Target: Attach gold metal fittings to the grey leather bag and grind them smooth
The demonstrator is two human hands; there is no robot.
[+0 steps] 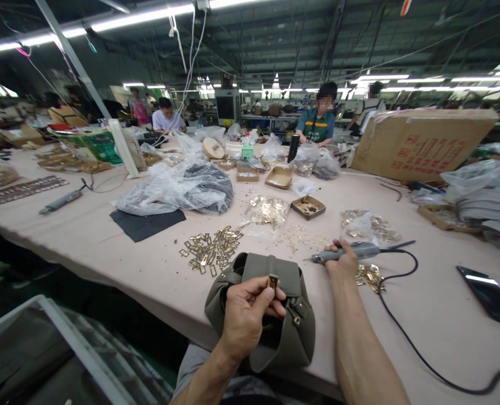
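An olive-grey handbag (pixel 289 349) rests at the table's front edge, its flap (pixel 283 273) toward the far side. Over the bag, my left hand (pixel 250 315) pinches a small gold metal clasp piece (pixel 272 281) between thumb and fingers. To the right, my right hand (pixel 343 260) is wrapped round a grey electric screwdriver (pixel 365 249) lying low over the table, tip pointing left. Its black cord (pixel 395 320) curves away to the right. Just past the bag lies a heap of gold rectangular frames (pixel 211 247). Small gold plates (pixel 371 277) lie beside my right wrist.
Behind the frames sit a bag of gold parts (pixel 269 211), a small cardboard tray (pixel 307 207) and a large plastic bag (pixel 174 188). A phone (pixel 490 295) lies at right. A grey crate (pixel 76 360) stands lower left. Co-workers sit across the table, one in a green apron (pixel 317 126).
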